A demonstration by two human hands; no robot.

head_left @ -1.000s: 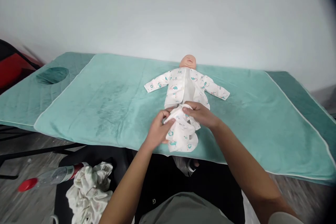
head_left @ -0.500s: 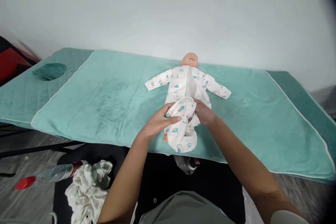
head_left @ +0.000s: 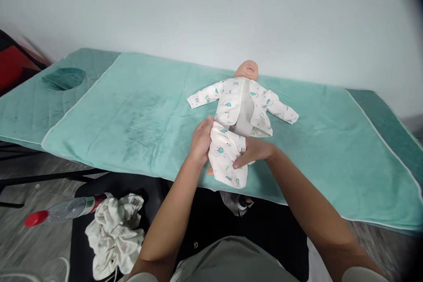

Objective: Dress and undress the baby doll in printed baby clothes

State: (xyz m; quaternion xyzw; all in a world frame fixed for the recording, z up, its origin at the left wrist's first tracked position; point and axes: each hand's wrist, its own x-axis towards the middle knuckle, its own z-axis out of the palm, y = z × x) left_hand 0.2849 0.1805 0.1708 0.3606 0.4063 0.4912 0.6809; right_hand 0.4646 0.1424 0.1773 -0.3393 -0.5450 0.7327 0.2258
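A baby doll (head_left: 247,69) lies on its back on a green padded bed, its arms spread in a white printed jacket (head_left: 229,101) that hangs open at the front. Matching printed pants (head_left: 228,154) cover its lower body, and a bit of one foot shows at their left edge. My left hand (head_left: 201,140) grips the waist edge of the pants on the left side. On the right side, my right hand (head_left: 253,153) is closed on the pants, thumb on top and the other fingers hidden by the cloth.
The green bed (head_left: 158,110) runs along a white wall, with a face hole (head_left: 64,78) at its left end. Below its front edge, a crumpled printed cloth (head_left: 115,233) and a clear bottle with a red cap (head_left: 68,209) lie on a black surface.
The bunched pants have been spread flatter over the doll's lower body. My left hand has moved up to the waist edge; the jacket front now lies uncovered and wider open.
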